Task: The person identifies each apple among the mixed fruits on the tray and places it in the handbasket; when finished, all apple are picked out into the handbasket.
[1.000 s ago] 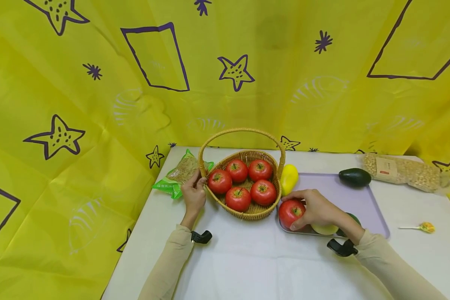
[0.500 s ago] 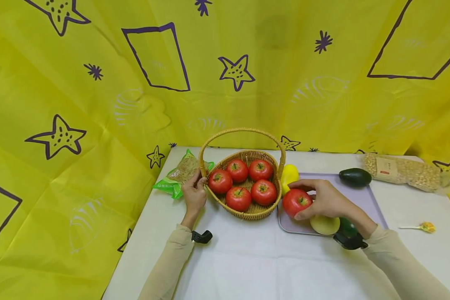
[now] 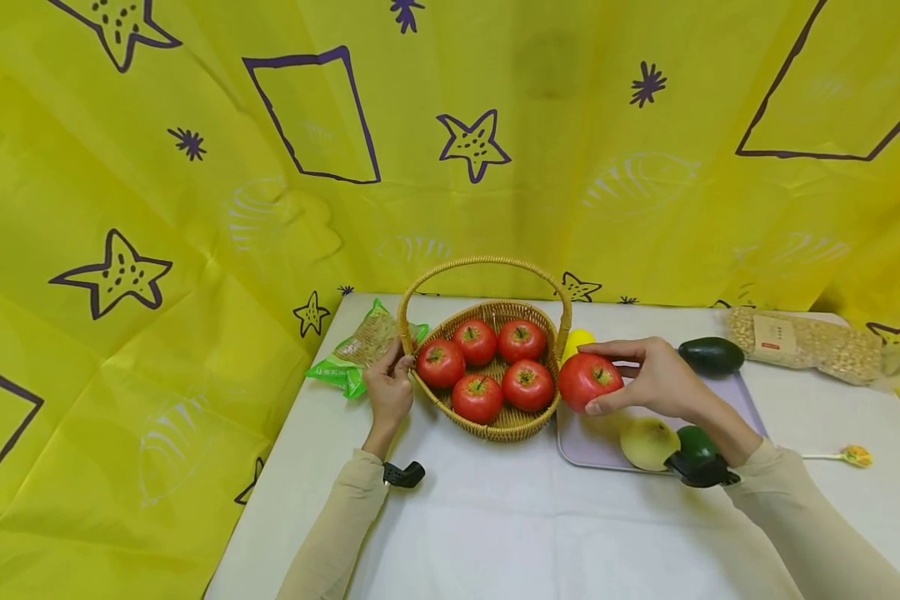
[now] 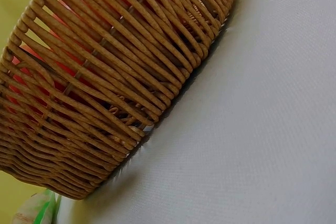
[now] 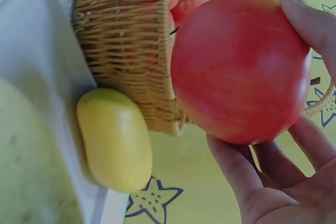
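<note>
A wicker basket (image 3: 506,432) with a tall arched handle holds several red apples (image 3: 477,397). At its left side, my left hand (image 3: 388,392) grips the rim near the foot of the handle. The left wrist view shows the woven basket wall (image 4: 105,66) but no fingers. My right hand (image 3: 656,379) holds another red apple (image 3: 588,382) between thumb and fingers, raised over the tray's left edge beside the basket's right rim. In the right wrist view this apple (image 5: 239,72) covers part of the basket. A yellow mango (image 5: 113,140) lies below it, partly hidden in the head view.
The lilac tray (image 3: 592,450) bears a pale yellow round fruit (image 3: 648,443) and a dark green fruit (image 3: 696,446). An avocado (image 3: 711,356) lies at its far right corner. Around are a green-edged food bag (image 3: 363,346), a bag of grains (image 3: 810,343) and a lollipop (image 3: 855,455).
My right hand has lifted the apple off the tray and raised it beside the basket, uncovering the pale yellow fruit. The left hand stays at the basket.
</note>
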`<state>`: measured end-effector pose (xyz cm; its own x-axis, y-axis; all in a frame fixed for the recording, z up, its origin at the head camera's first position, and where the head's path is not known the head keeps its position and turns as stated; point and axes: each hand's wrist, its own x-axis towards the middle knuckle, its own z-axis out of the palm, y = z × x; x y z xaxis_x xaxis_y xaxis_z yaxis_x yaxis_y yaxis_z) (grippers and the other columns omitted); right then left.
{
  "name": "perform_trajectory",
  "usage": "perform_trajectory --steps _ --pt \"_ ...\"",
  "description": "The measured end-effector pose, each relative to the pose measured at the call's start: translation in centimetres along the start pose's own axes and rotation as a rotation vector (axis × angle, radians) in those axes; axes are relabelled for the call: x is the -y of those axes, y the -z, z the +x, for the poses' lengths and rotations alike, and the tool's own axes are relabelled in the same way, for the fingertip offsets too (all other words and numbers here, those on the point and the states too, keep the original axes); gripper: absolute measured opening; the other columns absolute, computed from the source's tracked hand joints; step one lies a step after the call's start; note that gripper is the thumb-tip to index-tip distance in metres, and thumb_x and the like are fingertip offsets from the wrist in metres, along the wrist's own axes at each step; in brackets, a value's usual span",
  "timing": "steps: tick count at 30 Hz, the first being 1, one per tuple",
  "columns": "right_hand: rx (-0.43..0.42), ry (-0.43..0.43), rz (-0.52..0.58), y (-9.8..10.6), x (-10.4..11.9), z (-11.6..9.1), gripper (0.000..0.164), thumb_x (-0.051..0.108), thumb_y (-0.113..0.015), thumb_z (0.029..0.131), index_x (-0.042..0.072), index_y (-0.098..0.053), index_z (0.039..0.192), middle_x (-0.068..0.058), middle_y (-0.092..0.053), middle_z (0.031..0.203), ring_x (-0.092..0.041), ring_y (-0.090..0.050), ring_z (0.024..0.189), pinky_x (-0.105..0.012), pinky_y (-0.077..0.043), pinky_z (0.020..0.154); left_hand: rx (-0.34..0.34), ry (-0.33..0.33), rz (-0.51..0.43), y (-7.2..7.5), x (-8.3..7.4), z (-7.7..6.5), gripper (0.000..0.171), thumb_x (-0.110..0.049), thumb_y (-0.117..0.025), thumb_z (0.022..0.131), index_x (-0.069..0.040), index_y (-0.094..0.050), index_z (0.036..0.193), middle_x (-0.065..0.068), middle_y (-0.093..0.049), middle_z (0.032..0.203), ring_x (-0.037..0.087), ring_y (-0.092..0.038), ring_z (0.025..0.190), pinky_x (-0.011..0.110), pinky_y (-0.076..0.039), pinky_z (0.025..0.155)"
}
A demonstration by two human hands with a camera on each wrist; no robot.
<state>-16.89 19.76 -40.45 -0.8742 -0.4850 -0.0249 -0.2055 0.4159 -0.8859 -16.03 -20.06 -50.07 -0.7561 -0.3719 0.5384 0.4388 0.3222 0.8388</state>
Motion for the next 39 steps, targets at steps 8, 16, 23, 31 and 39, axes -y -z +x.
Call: perform_trajectory --steps 8,16,23,31,39 --pt "-0.006 -0.036 0.049 -0.8 1.4 1.3 0.079 0.023 -0.102 0.068 0.01 -0.071 0.14 -0.02 -0.07 0.139 -0.027 -0.076 0.11 -0.029 -0.066 0.082 -0.016 0.022 0.033 -0.2 1.4 0.1 0.04 0.021 -0.062 0.093 0.019 -0.061 0.132 0.036 -0.067 0.124 0.033 -0.07 0.113 0.013 -0.058 0.091" --pt "0.009 0.032 0.044 -2.3 2.1 3.2 0.078 0.023 -0.104 0.064 0.014 -0.075 0.136 -0.019 -0.073 0.133 -0.028 -0.075 0.105 -0.028 -0.065 0.083 -0.015 -0.009 0.028 -0.2 -1.6 0.0 0.038 0.024 -0.06 0.091 0.023 -0.06 0.129 0.039 -0.068 0.119 0.033 -0.073 0.106 0.011 -0.057 0.089" --pt "0.016 0.048 0.019 -3.7 2.7 4.9 0.078 0.026 -0.105 0.063 0.015 -0.076 0.134 -0.021 -0.072 0.132 -0.031 -0.073 0.108 -0.029 -0.065 0.084 -0.002 -0.003 -0.033 -0.3 -2.2 0.1 0.039 0.026 -0.057 0.091 0.025 -0.059 0.13 0.04 -0.069 0.116 0.052 -0.071 0.108 0.01 -0.057 0.088" --pt "0.009 0.084 0.067 -5.1 3.3 6.7 0.079 0.021 -0.103 0.067 0.01 -0.072 0.138 -0.019 -0.073 0.134 -0.033 -0.075 0.114 -0.04 -0.066 0.09 -0.012 0.003 0.034 -0.2 -2.1 0.0 0.037 0.024 -0.059 0.092 0.024 -0.06 0.129 0.04 -0.068 0.12 0.045 -0.073 0.099 0.007 -0.056 0.086" --pt "0.02 0.1 0.086 -6.2 3.2 8.5 0.077 0.016 -0.102 0.067 0.012 -0.073 0.138 -0.016 -0.072 0.137 -0.034 -0.074 0.116 -0.046 -0.065 0.093 -0.009 0.003 0.027 0.0 -2.3 0.0 0.037 0.023 -0.059 0.092 0.023 -0.061 0.129 0.039 -0.068 0.12 0.042 -0.073 0.101 0.008 -0.056 0.086"
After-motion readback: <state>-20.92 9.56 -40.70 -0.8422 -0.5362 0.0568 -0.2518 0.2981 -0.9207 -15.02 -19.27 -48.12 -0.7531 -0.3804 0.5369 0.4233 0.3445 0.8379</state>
